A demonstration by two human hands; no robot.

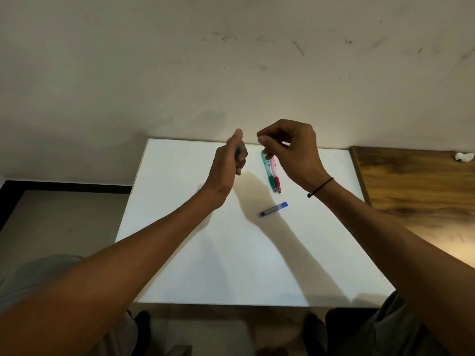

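1. Left hand (227, 160) is raised over the white rectangular table (205, 253), fingers clenched round a slim dark-green plastic pen (237, 151). Only a short stretch of pen shows between fingers and palm.
2. Right hand (290, 150) is near it, fingers curled, thumb and forefinger tips pinched together. Cannot tell whether they hold anything.

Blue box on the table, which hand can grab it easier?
Probably the right hand: the blue box lies more to its side, and the left hand grips a green pencil.
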